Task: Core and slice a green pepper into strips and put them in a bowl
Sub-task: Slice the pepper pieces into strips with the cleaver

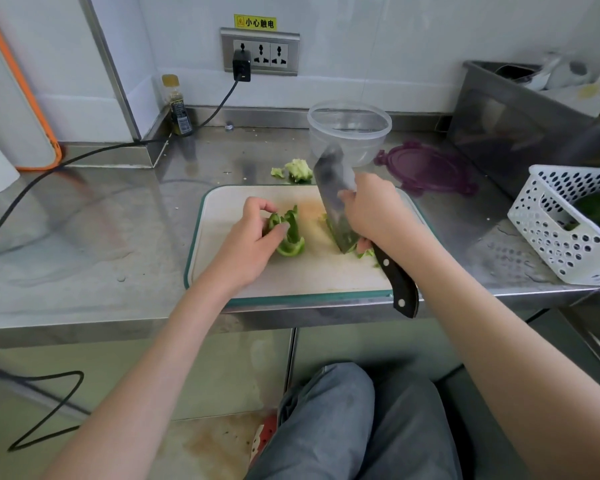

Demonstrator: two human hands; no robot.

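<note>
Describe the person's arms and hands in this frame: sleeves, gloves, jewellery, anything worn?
Both arms are bare up to the frame edge, with no sleeve visible. The left hand and right hand wear no gloves, and no rings, watch or wristband show. Nails look short and unpainted where visible. The only clothing in view is grey-blue trousers on the legs below the counter.

From my remote view it looked like a commercial kitchen: I saw a stainless-steel worktop [84,244] with steel cabinet fronts beneath, a cutting board [291,271], a cleaver [336,199], a steel sink basin [506,109], and a wall socket panel [260,51] under a yellow warning label [255,22].
</note>
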